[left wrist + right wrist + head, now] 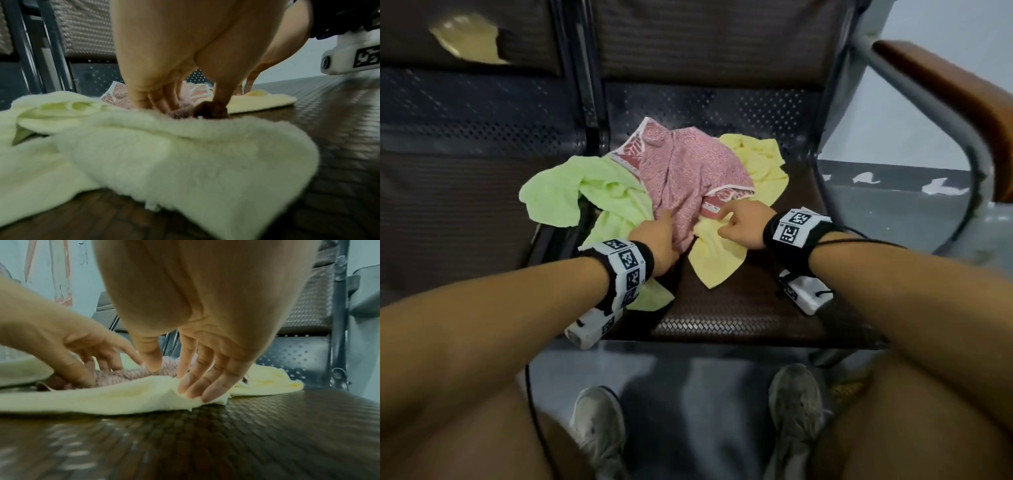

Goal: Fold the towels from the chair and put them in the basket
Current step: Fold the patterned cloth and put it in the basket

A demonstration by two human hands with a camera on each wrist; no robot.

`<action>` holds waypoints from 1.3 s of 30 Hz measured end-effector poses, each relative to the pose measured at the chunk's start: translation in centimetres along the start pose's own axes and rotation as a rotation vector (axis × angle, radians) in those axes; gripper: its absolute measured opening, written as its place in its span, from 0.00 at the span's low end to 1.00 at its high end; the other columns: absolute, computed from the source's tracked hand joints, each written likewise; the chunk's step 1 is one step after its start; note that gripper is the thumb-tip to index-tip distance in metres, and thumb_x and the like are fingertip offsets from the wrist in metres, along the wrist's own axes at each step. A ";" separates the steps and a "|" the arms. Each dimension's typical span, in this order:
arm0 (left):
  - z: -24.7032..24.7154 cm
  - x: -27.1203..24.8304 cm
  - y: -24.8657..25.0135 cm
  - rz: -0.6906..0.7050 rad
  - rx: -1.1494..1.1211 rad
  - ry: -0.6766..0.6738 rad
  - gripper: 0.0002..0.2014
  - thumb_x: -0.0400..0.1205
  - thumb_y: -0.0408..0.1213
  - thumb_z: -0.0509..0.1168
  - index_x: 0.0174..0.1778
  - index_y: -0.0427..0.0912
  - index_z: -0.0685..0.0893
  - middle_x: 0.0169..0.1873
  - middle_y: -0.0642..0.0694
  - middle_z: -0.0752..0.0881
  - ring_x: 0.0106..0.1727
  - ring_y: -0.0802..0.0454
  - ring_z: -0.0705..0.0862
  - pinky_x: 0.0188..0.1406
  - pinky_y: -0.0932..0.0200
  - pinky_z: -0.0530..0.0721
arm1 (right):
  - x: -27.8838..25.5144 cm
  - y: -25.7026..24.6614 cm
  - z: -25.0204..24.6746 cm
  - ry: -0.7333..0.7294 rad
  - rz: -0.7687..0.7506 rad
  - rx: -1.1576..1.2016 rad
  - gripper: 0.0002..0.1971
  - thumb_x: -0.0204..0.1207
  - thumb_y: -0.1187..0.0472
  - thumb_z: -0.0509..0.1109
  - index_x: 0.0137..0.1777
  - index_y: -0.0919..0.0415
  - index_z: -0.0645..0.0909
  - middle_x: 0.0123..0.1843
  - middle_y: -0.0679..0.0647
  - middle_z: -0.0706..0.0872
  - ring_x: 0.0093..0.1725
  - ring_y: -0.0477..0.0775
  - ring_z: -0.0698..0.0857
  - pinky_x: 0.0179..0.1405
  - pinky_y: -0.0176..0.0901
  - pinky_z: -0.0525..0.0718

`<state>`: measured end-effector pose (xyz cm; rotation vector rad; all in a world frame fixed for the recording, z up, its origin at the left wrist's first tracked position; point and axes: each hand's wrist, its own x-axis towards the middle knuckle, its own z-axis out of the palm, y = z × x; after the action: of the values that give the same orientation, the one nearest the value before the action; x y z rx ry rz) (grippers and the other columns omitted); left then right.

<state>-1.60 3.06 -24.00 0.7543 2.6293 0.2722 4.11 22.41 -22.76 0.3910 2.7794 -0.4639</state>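
Note:
Three crumpled towels lie heaped on the dark chair seat (739, 308): a green towel (602, 185) at the left, a pink patterned towel (688, 171) on top in the middle, a yellow towel (719, 260) at the right and front. My left hand (664, 222) reaches into the pile's near side, and its thumb and fingers pinch a bunch of the pink towel (185, 110) just past the green towel (164, 154). My right hand (726, 219) has straight fingers (195, 389) resting on the yellow towel (123, 395), with its thumb on the pink towel (127, 374). No basket is in view.
A second seat (448, 205) adjoins at the left, its backrest torn (469, 37). A wooden armrest (945, 102) on a metal frame bounds the right side. My shoes (599, 431) stand on the grey floor in front of the seat's edge.

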 end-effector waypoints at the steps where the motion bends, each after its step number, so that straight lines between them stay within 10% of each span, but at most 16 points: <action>1: -0.2 0.3 0.1 -0.017 -0.026 -0.006 0.29 0.79 0.43 0.71 0.74 0.40 0.70 0.57 0.36 0.85 0.55 0.36 0.85 0.51 0.47 0.85 | 0.6 -0.1 0.1 0.026 -0.011 -0.001 0.28 0.78 0.47 0.69 0.78 0.53 0.72 0.68 0.55 0.84 0.64 0.59 0.84 0.57 0.45 0.80; 3: -0.7 0.5 0.2 -0.027 -0.086 -0.039 0.14 0.78 0.46 0.72 0.49 0.40 0.81 0.41 0.41 0.85 0.40 0.44 0.83 0.34 0.56 0.79 | 1.4 -0.5 0.4 0.073 -0.072 0.018 0.37 0.75 0.48 0.74 0.82 0.50 0.64 0.70 0.58 0.82 0.64 0.61 0.84 0.57 0.46 0.81; 6: -2.1 -0.4 0.8 0.023 -0.318 -0.001 0.17 0.74 0.42 0.74 0.24 0.45 0.74 0.21 0.49 0.76 0.25 0.50 0.75 0.17 0.63 0.69 | 2.0 -1.2 0.3 0.083 -0.147 -0.014 0.49 0.67 0.43 0.79 0.84 0.39 0.56 0.74 0.63 0.69 0.69 0.66 0.77 0.68 0.57 0.80; 9: -4.8 -2.2 1.9 0.171 -0.481 0.068 0.04 0.66 0.41 0.68 0.31 0.46 0.80 0.30 0.45 0.85 0.35 0.45 0.83 0.33 0.59 0.79 | 2.1 -1.9 -0.3 0.125 -0.176 -0.119 0.36 0.71 0.44 0.77 0.80 0.45 0.69 0.81 0.63 0.62 0.79 0.68 0.65 0.76 0.62 0.72; 12: -7.1 -3.5 2.3 0.194 -0.643 0.051 0.12 0.60 0.39 0.65 0.36 0.39 0.85 0.31 0.44 0.85 0.35 0.44 0.83 0.38 0.49 0.84 | 1.5 -2.4 -1.6 0.265 -0.259 -0.076 0.14 0.76 0.57 0.70 0.61 0.57 0.82 0.68 0.60 0.82 0.70 0.65 0.76 0.66 0.51 0.74; 17: -9.0 -3.6 1.5 0.069 -0.433 0.130 0.27 0.68 0.62 0.74 0.46 0.40 0.87 0.42 0.46 0.90 0.45 0.46 0.88 0.48 0.50 0.86 | -2.2 -2.3 -4.1 0.417 -0.308 0.308 0.10 0.77 0.68 0.64 0.56 0.59 0.74 0.43 0.55 0.82 0.42 0.58 0.79 0.37 0.48 0.64; 21: -8.7 -4.4 3.1 0.227 -0.434 0.137 0.28 0.69 0.51 0.81 0.59 0.45 0.79 0.49 0.50 0.86 0.49 0.52 0.85 0.47 0.55 0.82 | -5.1 -3.6 -5.5 0.447 -0.439 0.360 0.14 0.73 0.65 0.71 0.51 0.51 0.69 0.31 0.48 0.80 0.30 0.51 0.77 0.33 0.50 0.74; 27: -7.6 -6.0 4.9 0.325 -0.419 0.246 0.10 0.75 0.35 0.74 0.46 0.41 0.79 0.41 0.44 0.85 0.43 0.46 0.82 0.42 0.52 0.77 | -7.8 -1.0 -6.4 0.313 -0.342 0.465 0.20 0.67 0.52 0.82 0.56 0.48 0.78 0.39 0.47 0.83 0.36 0.47 0.82 0.37 0.42 0.81; 31: -7.9 -7.0 5.4 0.315 -0.471 0.347 0.14 0.77 0.43 0.76 0.48 0.42 0.77 0.40 0.49 0.85 0.40 0.53 0.81 0.36 0.56 0.76 | -8.7 1.3 -5.5 0.141 -0.222 0.139 0.08 0.77 0.61 0.72 0.38 0.50 0.80 0.38 0.51 0.86 0.40 0.53 0.83 0.44 0.47 0.81; 36: -8.0 -7.7 6.2 0.298 -0.373 0.208 0.34 0.67 0.49 0.82 0.65 0.51 0.74 0.48 0.53 0.88 0.49 0.51 0.87 0.48 0.55 0.83 | -9.3 0.8 -6.6 0.385 -0.250 0.325 0.07 0.82 0.66 0.62 0.51 0.60 0.82 0.47 0.55 0.88 0.49 0.58 0.85 0.50 0.49 0.81; 39: -7.2 -7.7 6.5 0.258 -0.409 0.151 0.21 0.71 0.57 0.77 0.54 0.50 0.86 0.49 0.51 0.91 0.52 0.50 0.88 0.58 0.49 0.85 | -9.7 -0.2 -7.4 0.468 -0.374 0.315 0.07 0.79 0.63 0.67 0.54 0.57 0.84 0.49 0.52 0.89 0.51 0.54 0.86 0.52 0.48 0.81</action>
<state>4.44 3.75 -13.25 0.9521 2.4805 0.9394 11.18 22.72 -12.77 0.0375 3.2514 -1.0228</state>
